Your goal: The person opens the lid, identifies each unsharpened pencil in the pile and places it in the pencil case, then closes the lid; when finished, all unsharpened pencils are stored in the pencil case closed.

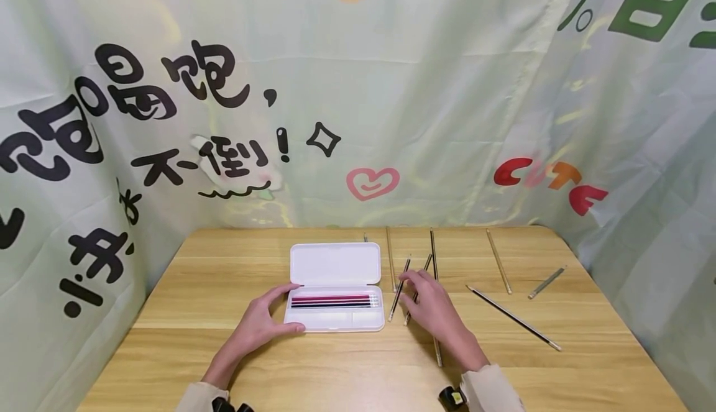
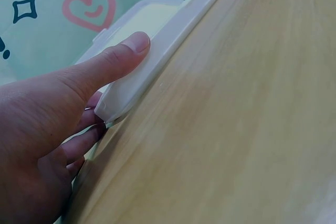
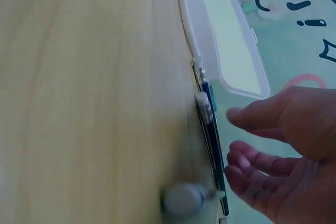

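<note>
An open white pencil case (image 1: 334, 320) lies on the table with its lid (image 1: 335, 264) folded back. Dark red and black pencils (image 1: 330, 301) lie side by side in its tray. My left hand (image 1: 263, 322) holds the case's left end, thumb along the front wall (image 2: 139, 69) and the other fingers around the corner. Just right of the case, my right hand (image 1: 433, 306) hovers low over several black pencils. In the right wrist view its thumb (image 3: 257, 118) and fingers stand apart with nothing between them. One black pencil (image 1: 399, 289) lies right by its fingertips; another (image 1: 426, 266) passes partly under the hand.
A long black pencil (image 1: 434, 250) runs beneath the right hand. Farther right lie a black pencil (image 1: 514, 319), a short grey pencil (image 1: 547, 283) and a natural-wood pencil (image 1: 499, 261). Another wood-coloured pencil (image 1: 390, 256) lies beside the lid. A printed curtain (image 1: 436, 120) hangs behind the table.
</note>
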Motion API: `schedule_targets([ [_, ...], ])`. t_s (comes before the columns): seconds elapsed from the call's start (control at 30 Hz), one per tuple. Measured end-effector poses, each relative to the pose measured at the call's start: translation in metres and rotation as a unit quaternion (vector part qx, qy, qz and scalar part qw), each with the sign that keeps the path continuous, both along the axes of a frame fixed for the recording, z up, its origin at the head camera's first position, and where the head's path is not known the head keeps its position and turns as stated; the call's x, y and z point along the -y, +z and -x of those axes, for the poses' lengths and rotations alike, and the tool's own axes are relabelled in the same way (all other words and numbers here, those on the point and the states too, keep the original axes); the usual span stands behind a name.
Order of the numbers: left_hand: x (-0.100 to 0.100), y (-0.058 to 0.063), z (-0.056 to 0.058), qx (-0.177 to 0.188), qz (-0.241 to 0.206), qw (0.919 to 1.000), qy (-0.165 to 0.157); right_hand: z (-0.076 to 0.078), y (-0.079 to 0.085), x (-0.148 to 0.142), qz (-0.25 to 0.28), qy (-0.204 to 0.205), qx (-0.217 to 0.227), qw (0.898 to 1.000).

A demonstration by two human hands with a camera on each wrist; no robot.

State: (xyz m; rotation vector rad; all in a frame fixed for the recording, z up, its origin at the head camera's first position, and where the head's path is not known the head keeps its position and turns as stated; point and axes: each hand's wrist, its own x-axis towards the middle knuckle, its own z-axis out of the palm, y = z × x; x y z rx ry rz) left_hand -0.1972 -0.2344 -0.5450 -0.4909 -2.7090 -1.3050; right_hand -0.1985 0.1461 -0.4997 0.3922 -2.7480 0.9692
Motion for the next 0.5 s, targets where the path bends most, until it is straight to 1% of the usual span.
schedule_targets([
  [0.27, 0.0, -0.001, 0.0, -0.002, 0.002, 1.0, 0.001, -0.003, -0.001, -0.018, -0.031, -0.027, 0.041, 0.998],
  [0.4, 0.001, -0.002, 0.0, 0.002, 0.001, 1.0, 0.001, -0.002, 0.002, -0.028, -0.03, -0.043, 0.071, 0.996],
  [0.5, 0.001, -0.001, 0.0, 0.005, 0.004, 1.0, 0.002, 0.0, 0.004, -0.036, -0.035, -0.053, 0.077, 0.995],
])
